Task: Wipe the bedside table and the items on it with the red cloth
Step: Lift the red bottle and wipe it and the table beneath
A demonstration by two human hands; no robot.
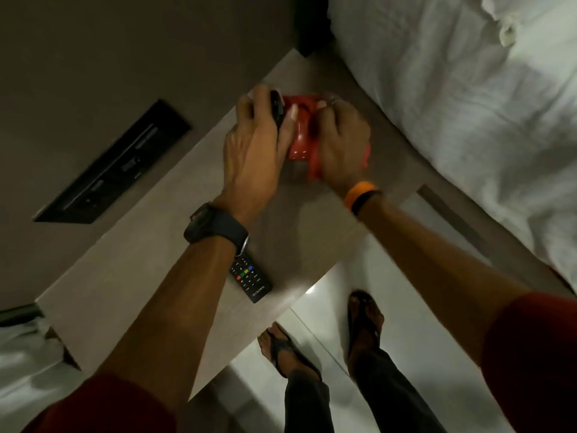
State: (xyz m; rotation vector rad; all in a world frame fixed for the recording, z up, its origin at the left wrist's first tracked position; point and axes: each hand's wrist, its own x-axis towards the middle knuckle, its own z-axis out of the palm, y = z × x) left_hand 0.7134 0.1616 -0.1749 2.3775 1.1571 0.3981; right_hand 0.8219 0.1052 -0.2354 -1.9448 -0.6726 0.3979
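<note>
Over the far part of the wooden bedside table, my left hand grips a small black object, mostly hidden by my fingers. My right hand is closed on the red cloth, which is bunched against the black object and hangs down to the tabletop. A black remote control lies flat near the table's front edge, partly under my left wrist.
A black switch panel is set into the wall at the left. The bed with white sheets borders the table on the right. My sandalled feet stand on the glossy white floor below.
</note>
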